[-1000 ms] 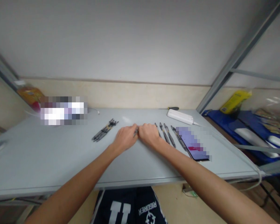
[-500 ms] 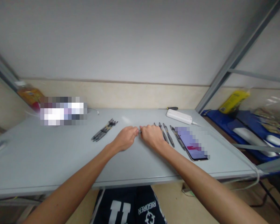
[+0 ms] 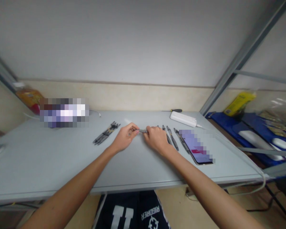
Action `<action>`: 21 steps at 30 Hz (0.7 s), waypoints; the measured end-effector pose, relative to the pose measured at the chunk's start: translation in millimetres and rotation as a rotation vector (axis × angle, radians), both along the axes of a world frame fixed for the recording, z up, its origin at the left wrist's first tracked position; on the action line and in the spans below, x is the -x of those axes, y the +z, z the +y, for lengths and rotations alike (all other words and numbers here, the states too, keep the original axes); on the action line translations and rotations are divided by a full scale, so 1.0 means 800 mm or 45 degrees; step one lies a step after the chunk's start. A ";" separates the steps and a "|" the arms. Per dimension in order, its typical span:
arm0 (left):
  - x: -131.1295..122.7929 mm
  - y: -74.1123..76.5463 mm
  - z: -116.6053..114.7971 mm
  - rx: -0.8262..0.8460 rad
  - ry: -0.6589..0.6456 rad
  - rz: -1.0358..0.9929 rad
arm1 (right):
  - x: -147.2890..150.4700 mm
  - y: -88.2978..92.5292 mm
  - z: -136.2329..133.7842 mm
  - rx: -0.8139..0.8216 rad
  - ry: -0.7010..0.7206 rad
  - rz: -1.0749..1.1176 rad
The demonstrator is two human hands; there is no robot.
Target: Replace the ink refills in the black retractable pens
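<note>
A dark, slim pen (image 3: 142, 131) spans the gap between my two hands, just over the middle of the desk. My left hand (image 3: 125, 137) pinches its left end with thumb and fingertips. Wrapped around the right end is my right hand (image 3: 155, 137), which hides that part. Left of my hands lies a bunch of dark pens (image 3: 105, 133), side by side on a slant. Several more pens (image 3: 172, 138) lie apart from each other just right of my right hand, partly hidden by it.
A smartphone (image 3: 200, 156) lies beside the right-hand pens on the grey desk (image 3: 69, 168). Farther back are a white power strip (image 3: 183, 119) with a cord and a screwdriver (image 3: 176, 110). A blurred-out object and a bottle (image 3: 28, 95) stand at the back left.
My hands have moved slightly apart, exposing more of the pen between them. My left hand has loosened from a fist into a fingertip pinch. The pens on the desk have not moved.
</note>
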State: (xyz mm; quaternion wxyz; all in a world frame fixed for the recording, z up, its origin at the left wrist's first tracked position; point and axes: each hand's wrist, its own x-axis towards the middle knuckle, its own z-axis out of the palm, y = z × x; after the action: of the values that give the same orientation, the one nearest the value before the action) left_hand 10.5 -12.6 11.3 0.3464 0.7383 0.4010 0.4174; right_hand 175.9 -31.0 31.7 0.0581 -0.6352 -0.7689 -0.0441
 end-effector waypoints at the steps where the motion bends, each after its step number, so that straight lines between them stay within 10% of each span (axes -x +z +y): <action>1: 0.001 -0.001 0.001 0.036 0.000 -0.055 | -0.001 0.002 -0.001 0.000 0.033 0.018; 21: 0.005 -0.009 0.012 0.308 -0.001 -0.349 | -0.020 0.020 -0.004 0.035 0.307 0.263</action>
State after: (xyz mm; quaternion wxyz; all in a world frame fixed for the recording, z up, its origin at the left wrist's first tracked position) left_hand 6.2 -3.0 4.4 0.4843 0.6276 0.3970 0.4625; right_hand 192.2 -34.3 48.0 0.1329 -0.5402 -0.8300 0.0394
